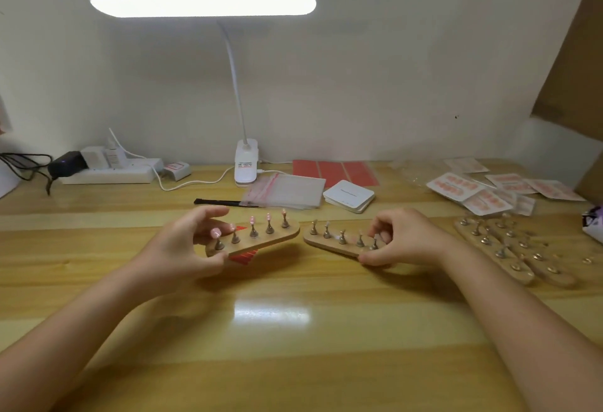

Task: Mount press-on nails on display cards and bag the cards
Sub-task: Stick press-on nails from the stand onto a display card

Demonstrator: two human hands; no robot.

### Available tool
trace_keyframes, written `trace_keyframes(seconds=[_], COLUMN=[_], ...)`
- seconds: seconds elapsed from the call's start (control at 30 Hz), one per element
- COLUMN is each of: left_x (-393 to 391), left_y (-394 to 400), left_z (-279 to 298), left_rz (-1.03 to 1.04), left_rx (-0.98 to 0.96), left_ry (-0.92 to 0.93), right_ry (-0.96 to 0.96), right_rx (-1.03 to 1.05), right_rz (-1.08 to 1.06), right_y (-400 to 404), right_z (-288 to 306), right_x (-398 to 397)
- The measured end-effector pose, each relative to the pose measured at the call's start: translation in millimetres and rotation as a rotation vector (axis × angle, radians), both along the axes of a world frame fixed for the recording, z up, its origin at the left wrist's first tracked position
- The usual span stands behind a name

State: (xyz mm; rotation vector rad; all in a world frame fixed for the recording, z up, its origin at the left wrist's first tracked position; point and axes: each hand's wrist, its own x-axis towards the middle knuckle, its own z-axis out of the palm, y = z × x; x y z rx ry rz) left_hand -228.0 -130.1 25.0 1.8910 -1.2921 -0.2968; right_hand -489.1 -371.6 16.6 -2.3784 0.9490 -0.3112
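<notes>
My left hand (186, 245) grips the near end of a wooden nail holder (277, 237), raised off the table, with pink press-on nails on its metal pegs. A red strip shows under it. My right hand (403, 238) grips the right end of a second wooden holder (329, 243), whose pegs carry pale nails. Blank white display cards (349, 195) lie stacked behind. Clear zip bags (287, 194) with red seals lie left of the cards. Bagged finished cards (489, 189) lie at the right.
More wooden holders (509, 248) with bare pegs lie at the right. Red adhesive sheets (336, 171) lie by the wall. A clip lamp (246, 163) stands at the back centre, a power strip (111, 171) at the left. A black brush (225, 202) lies before the bags.
</notes>
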Motion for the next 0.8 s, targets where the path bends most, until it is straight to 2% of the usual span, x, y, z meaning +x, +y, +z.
trace_keyframes(seconds=[0.23,0.4,0.6,0.7,0.8], left_x=[-34.9,-54.2,-61.4,-63.1,-64.4], left_y=[-48.0,-76.1,-76.6,-71.2,-69.5], left_z=[-9.1,-20.6,-29.3,-33.4,-36.0], left_rz=[-0.164,-0.193,-0.158,-0.130,-0.133], left_rx=[0.038,0.096,0.072,0.016,-0.018], left_ry=[0.022,-0.022,-0.110,-0.151,-0.152], right_ry=[-0.082,0.087,0.251,0.346,0.360], right_rx=[-0.177,-0.360,-0.431,-0.373,-0.262], right_rz=[-0.294,-0.474,-0.520,-0.538,-0.565], right_y=[-3.2,-2.6,10.7,17.9,18.1], right_z=[20.6,18.8,13.3,12.7,13.3], right_x=[-34.4,-74.7,-84.7,-86.6,-91.8])
